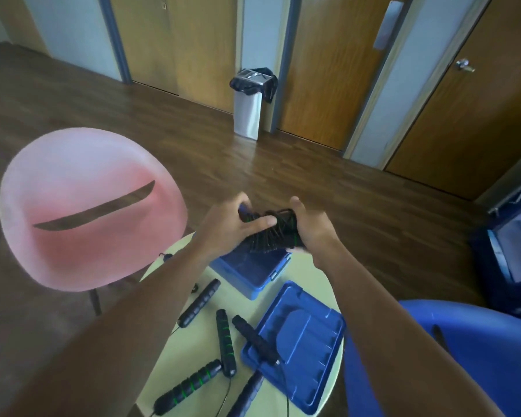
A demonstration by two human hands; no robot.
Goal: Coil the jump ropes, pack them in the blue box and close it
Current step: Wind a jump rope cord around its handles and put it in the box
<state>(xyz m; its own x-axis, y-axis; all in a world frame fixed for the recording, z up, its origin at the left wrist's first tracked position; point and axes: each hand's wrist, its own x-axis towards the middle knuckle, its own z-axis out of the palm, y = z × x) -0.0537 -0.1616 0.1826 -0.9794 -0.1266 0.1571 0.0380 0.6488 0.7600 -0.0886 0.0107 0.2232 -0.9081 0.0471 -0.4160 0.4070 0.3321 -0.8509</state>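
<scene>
A coiled black jump rope with its cord wound round the handles is held between my left hand and my right hand, just above the open blue box at the table's far side. The box's blue lid lies separate, upside down, on the near right of the table. Several black jump rope handles lie loose on the table: two with green rings, one plain, and one resting on the lid. Thin cords trail off the near edge.
The small round pale-green table stands between a pink chair on the left and a blue chair on the right. A lined bin stands by the far wall. A dark blue bag sits at the right edge.
</scene>
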